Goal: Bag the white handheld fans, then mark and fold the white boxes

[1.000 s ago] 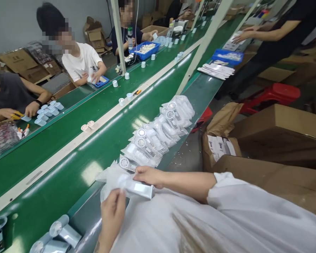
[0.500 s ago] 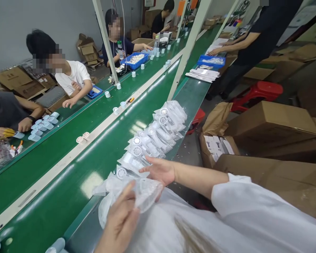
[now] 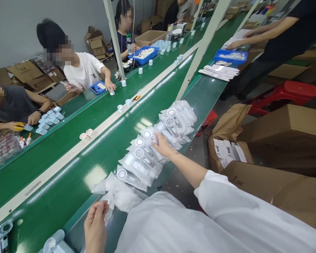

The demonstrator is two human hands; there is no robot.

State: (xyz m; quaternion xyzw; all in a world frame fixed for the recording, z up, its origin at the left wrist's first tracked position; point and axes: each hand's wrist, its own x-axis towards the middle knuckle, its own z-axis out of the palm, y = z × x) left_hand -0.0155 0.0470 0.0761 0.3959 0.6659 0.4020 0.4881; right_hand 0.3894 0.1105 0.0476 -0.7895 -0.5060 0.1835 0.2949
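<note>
My left hand [image 3: 97, 221] is low in the view, thumb and fingers pinched together on a thin clear plastic bag [image 3: 108, 212]. Beside it, more crumpled bags [image 3: 125, 193] lie at the near end of the work surface. Farther up, my right hand [image 3: 162, 146] reaches over a row of white devices in clear bags, each with a round grille head. Its fingers close on one bagged device [image 3: 148, 134] in the middle of the row; the fingertips are partly hidden. Nearest to me in the row lies another bagged device [image 3: 129, 177].
A green conveyor belt [image 3: 65, 196] runs along my left, with a white divider rail [image 3: 52, 165]. Co-workers sit across it with pale blue cups [image 3: 48, 119]. A slanted post [image 3: 202, 49] stands beyond the row. Cardboard boxes [image 3: 279, 189] and a red stool [image 3: 287, 93] are at my right.
My right hand has moved up and away from the plastic bag to the row of bagged devices. My left hand has drawn down and left, keeping a bag in its fingers.
</note>
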